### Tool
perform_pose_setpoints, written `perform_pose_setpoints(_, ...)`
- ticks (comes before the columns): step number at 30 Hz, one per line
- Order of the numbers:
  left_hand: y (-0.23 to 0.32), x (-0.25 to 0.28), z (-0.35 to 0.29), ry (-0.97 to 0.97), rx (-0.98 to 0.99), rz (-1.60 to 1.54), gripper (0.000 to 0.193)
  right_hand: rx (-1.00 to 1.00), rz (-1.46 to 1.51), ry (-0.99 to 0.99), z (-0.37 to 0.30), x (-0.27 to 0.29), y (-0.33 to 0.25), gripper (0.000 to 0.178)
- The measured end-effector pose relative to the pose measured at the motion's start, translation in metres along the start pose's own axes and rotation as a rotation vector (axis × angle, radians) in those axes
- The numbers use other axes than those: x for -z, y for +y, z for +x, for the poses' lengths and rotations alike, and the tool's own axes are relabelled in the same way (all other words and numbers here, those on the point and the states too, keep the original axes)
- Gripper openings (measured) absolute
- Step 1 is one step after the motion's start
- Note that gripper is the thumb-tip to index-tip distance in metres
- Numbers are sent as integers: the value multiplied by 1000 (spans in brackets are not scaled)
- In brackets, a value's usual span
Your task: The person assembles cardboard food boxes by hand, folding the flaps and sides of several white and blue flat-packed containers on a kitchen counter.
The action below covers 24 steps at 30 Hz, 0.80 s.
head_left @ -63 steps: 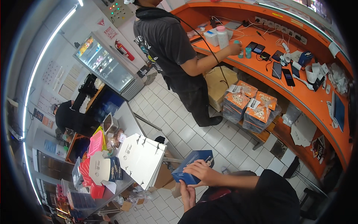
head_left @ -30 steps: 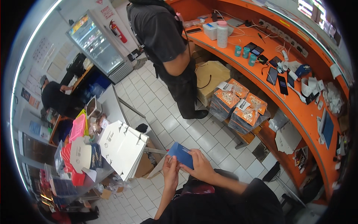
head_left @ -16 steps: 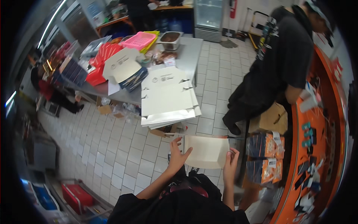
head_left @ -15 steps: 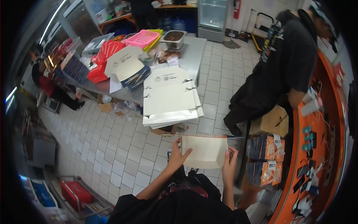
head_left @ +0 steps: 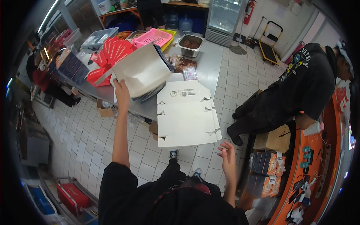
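My left hand (head_left: 121, 92) reaches out over the steel table and grips the near left corner of a cardboard box (head_left: 141, 69). The box's cream side is up, with a dark edge at its far right. It lies tilted on or just above other dark folded boxes; whether it touches them I cannot tell. My right hand (head_left: 227, 156) is empty, fingers apart, just right of a stack of flat cream carton blanks (head_left: 187, 123). That stack overhangs the table's near edge, with its notched flaps spread out.
Red cartons (head_left: 114, 50), a pink basket (head_left: 152, 38) and a steel pan of brown food (head_left: 190, 45) crowd the table (head_left: 212, 62). At right a person in black (head_left: 300, 86) stands by an orange counter (head_left: 290, 168). Wrapped orange-and-black packs (head_left: 266, 163) sit below it.
The box has gone from between both hands in front of me to the far left, over the table, in my left hand. My right hand has let go of it.
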<state>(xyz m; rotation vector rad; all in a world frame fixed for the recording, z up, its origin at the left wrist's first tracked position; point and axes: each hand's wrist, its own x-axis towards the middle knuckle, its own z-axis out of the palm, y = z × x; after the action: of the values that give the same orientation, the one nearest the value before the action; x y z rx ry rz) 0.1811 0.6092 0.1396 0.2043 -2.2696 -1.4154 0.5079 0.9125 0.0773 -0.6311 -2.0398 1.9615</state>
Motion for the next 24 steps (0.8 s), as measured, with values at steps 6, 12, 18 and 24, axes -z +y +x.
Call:
perform_pose_setpoints(6, -97, -27, 69, -83, -75, 377, 55, -166, -136, 72, 2, -28, 9, 35)
perform_pose_setpoints(12, -72, -21, -8, -150, -220, 154, 45, 301, -784, -85, 26, -63, 19, 56)
perform_pose_setpoints(18, -89, -1, -75, -326, -262, 60, 30, 583, -1248, -552, 69, -82, 92, 55)
perform_pose_setpoints(24, -139, 37, -115, -417, -214, 58, 23, 787, -1264, -655, 82, -83, 76, 25)
